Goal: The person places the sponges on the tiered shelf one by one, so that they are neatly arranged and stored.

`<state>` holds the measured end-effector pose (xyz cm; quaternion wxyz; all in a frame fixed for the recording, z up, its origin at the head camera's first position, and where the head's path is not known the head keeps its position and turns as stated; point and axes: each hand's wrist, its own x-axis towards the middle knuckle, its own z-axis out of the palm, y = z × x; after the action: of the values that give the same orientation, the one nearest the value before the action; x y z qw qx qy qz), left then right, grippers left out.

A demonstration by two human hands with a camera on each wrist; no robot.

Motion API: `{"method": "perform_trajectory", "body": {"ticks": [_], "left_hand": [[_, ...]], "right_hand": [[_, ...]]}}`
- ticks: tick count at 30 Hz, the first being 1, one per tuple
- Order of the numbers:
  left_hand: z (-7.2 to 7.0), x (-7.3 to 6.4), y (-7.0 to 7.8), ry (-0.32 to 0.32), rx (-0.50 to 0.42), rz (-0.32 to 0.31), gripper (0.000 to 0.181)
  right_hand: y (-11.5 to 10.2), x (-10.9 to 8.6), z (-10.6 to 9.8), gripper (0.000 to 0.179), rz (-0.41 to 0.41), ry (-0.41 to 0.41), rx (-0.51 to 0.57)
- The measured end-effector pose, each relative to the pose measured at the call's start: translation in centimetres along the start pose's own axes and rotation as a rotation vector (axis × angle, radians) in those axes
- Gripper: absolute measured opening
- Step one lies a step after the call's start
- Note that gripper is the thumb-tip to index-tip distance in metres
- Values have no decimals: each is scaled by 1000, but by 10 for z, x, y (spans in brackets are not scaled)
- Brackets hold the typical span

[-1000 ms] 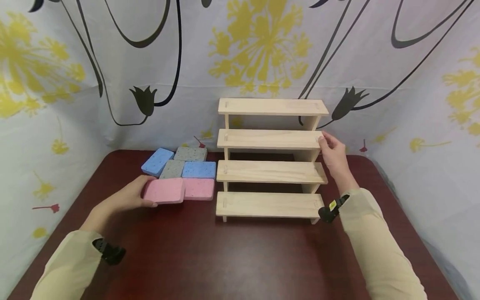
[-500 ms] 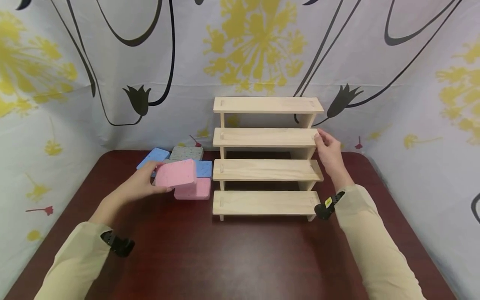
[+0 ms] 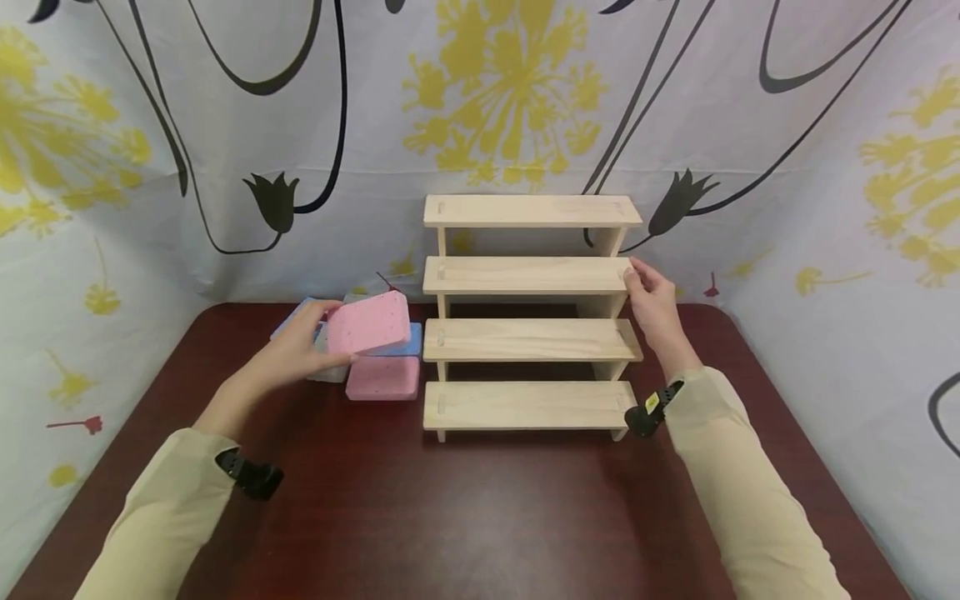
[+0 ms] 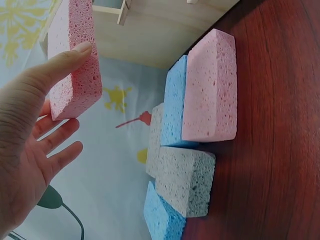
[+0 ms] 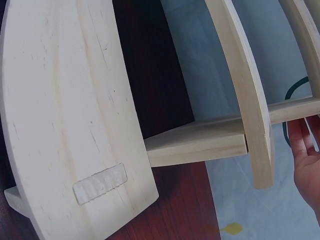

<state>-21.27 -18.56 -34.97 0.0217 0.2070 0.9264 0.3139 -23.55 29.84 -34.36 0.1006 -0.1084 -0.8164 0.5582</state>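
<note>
My left hand [image 3: 292, 348] grips a pink sponge [image 3: 369, 323], thumb on one side and fingers on the other. It hangs in the air, tilted, over the other sponges. In the left wrist view the held sponge [image 4: 75, 60] is clear of the table. Beneath it lie another pink sponge [image 3: 384, 379], a blue sponge [image 4: 174, 102] and a grey sponge [image 4: 185, 180], partly hidden in the head view. My right hand [image 3: 654, 312] pinches the right end of the second-from-top board of a stepped wooden shelf [image 3: 528, 340]. The right wrist view shows only part of that hand [image 5: 307, 175].
The dark red-brown table [image 3: 480, 508] runs up to a patterned cloth backdrop [image 3: 360, 150], which also lines both sides. Beyond the grey sponge in the left wrist view, another blue sponge [image 4: 162, 215] lies at the far left of the group.
My left hand has lifted the pink sponge off the table and carried it up and to the right, tilting it. My right hand stays at the shelf's end. The view shifted slightly.
</note>
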Motion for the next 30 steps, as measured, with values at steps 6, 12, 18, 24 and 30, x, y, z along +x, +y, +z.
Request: {"method": "perform_trajectory", "body": {"ticks": [6,12,18,24,30], "left_hand": [[-1,5,5,46,-11,34,81],[2,10,12,72,-64,25,82],[9,17,20,104,-75,32,82],[13,26,31,112,-87,39,83],[17,36,40,116,-111,63,83]], "right_hand": [[2,0,1,56,-7,-2,14],[2,1,1,56,-11,7,15],[1,1,2,56,-21,3,19],[0,0,3,55,-19,5,35],[1,0,2,55,-10,8,54]]}}
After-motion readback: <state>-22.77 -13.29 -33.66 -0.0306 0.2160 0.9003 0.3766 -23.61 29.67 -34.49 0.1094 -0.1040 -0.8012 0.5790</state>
